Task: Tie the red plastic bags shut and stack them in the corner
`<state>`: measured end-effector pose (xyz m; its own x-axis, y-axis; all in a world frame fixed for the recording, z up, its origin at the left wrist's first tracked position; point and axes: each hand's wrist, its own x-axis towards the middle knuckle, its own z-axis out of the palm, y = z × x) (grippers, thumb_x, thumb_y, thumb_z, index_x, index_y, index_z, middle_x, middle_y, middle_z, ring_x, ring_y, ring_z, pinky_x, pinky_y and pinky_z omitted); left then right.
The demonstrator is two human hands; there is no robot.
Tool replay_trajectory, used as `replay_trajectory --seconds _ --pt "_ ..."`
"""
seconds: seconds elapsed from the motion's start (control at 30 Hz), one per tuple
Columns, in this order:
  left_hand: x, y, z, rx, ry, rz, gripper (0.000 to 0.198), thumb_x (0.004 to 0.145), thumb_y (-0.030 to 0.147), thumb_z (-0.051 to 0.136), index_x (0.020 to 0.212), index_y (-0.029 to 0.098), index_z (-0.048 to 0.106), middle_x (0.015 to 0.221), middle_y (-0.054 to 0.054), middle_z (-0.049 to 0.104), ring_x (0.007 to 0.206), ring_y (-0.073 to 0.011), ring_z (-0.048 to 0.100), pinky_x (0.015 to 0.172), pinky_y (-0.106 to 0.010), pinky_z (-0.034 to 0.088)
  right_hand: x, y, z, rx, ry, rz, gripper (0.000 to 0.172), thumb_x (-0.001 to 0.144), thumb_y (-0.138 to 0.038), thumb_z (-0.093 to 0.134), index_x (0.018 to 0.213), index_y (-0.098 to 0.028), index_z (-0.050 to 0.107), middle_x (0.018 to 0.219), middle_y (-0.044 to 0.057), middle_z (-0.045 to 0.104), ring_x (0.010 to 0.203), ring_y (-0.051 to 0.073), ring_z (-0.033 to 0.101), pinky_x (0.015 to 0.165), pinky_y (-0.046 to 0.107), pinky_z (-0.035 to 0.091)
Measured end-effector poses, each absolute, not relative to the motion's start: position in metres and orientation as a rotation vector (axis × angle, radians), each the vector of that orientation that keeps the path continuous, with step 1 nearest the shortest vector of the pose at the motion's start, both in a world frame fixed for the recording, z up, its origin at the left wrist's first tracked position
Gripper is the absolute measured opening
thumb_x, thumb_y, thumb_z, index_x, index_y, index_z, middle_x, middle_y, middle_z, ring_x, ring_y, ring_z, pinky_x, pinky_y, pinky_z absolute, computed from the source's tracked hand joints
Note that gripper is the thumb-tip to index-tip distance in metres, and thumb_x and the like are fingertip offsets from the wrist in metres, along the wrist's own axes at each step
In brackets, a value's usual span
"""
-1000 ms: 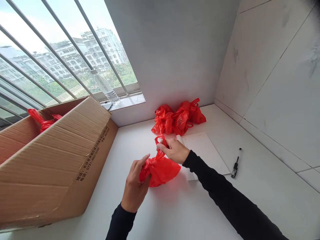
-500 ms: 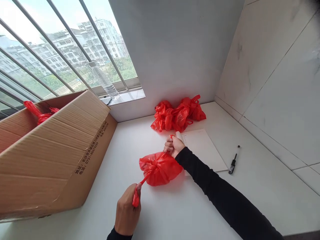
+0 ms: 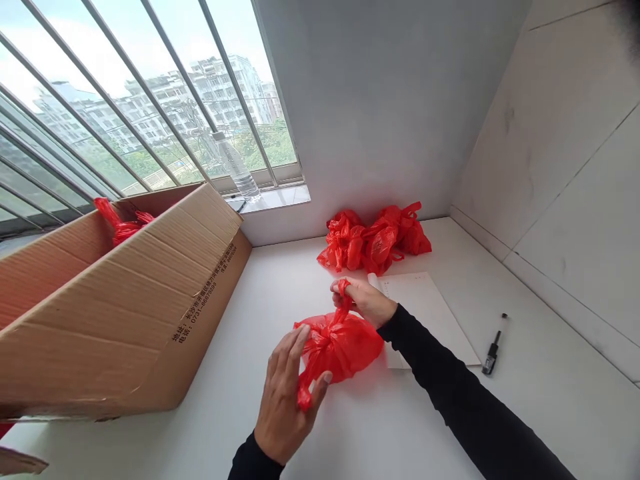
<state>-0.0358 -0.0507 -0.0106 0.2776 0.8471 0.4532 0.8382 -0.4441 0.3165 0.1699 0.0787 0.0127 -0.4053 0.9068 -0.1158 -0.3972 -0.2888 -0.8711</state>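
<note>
A knotted red plastic bag [image 3: 350, 350] lies on the white tabletop between my hands, with something inside that I cannot make out. My right hand [image 3: 363, 298] is closed around one of its handle ends, lifting that end above the knot. Spread at the bag's near left side is my left hand [image 3: 290, 383], its thumb and fingers apart. The other handle end sits loose in the gap beside the left palm.
Several red bags [image 3: 375, 237] are heaped against the wall. A cardboard box [image 3: 125, 313] at left holds more red plastic. An open notebook [image 3: 430, 320] and a black pen [image 3: 493, 353] lie to the right. A water bottle [image 3: 237, 167] stands on the windowsill.
My left hand has let go of the handle end and opened, moving right toward the bag. The right hand keeps its handle end. The view has shifted left.
</note>
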Motion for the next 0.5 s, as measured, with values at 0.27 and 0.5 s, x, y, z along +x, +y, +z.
replay_trajectory --seconds 0.27,0.5 --pt "-0.050 -0.001 0.003 2.044 1.880 1.017 0.019 0.095 0.040 0.047 0.091 0.024 0.058 0.070 0.002 0.061 0.060 -0.0169 0.057 0.060 -0.029 0.047 0.256 0.072 0.060 -1.055 -1.784 1.211 0.044 0.088 -0.041 0.066 0.128 -0.025 0.059 0.124 0.009 0.066 0.122 0.024 0.059 0.110 0.048 0.040" --pt "-0.105 0.120 0.054 1.652 2.291 1.390 0.023 0.085 0.035 0.052 0.100 0.019 0.058 0.085 -0.007 0.063 0.084 -0.0267 0.063 0.086 -0.044 0.049 0.261 0.073 0.062 -1.154 -1.661 1.099 0.036 0.094 -0.040 0.056 0.125 -0.021 0.059 0.110 0.008 0.070 0.109 0.023 0.065 0.103 0.045 0.047"
